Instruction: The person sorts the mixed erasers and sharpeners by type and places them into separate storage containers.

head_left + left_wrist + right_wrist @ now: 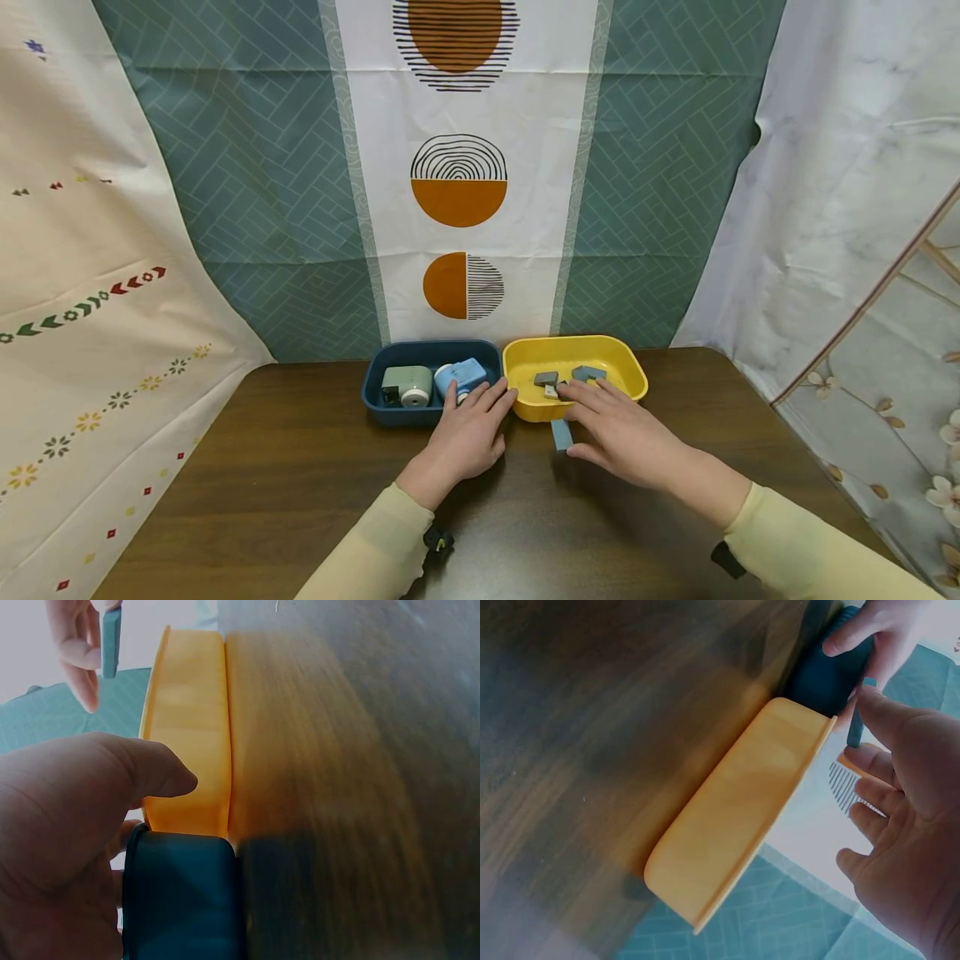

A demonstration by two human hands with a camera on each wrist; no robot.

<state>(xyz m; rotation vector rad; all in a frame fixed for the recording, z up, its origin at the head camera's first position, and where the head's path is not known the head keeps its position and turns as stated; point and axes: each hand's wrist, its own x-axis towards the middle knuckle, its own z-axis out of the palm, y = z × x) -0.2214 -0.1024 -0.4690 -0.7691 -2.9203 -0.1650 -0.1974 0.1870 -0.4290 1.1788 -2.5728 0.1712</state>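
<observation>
My right hand [626, 437] pinches a flat blue-grey rectangular piece [562, 435] between thumb and index finger, just in front of the yellow tray's [542, 412] near wall. The piece [856, 712] shows edge-on in the right wrist view, above the tray's rim. My left hand [467, 433] lies over the near right corner of the navy tray [405, 416], its fingers loosely extended where the two trays meet. In the navy tray are a green toy camera [407, 386] and a light blue toy camera [462, 377], partly hidden by left fingers.
Inside the yellow tray lie a small grey block [546, 378], a blue-grey piece [589, 372] and a small whitish piece [551, 392] partly behind the right fingers. Both trays stand side by side at the wooden table's [300, 483] back edge, against a hanging patterned cloth [285, 208].
</observation>
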